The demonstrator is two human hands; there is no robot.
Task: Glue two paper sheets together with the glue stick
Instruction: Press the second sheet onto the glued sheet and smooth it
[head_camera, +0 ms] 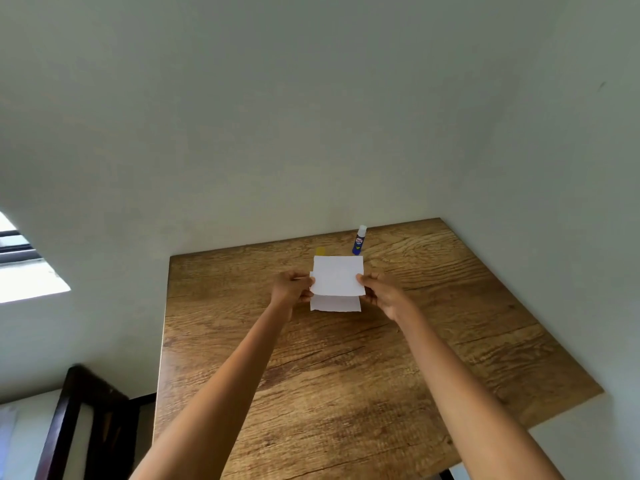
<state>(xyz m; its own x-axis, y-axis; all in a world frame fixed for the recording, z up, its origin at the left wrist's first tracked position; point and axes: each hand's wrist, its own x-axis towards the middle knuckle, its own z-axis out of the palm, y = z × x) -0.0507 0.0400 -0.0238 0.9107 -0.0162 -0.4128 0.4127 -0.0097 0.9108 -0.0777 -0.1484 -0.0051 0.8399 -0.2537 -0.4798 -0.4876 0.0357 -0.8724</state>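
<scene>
Two hands (292,285) (381,292) pinching two paper sheets (337,275), one glue stick (359,241) upright

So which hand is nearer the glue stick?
Right. The right hand grips the paper just below the glue stick; the left hand holds the paper's far side.

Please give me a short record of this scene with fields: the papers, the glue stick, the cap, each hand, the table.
upper sheet: held by both hands above the lower one
lower sheet: partly covered
glue stick: upright, uncapped, behind the sheets
yellow cap: on the table, left of the stick
left hand: pinches left edge
right hand: pinches right edge
table: wooden
</scene>
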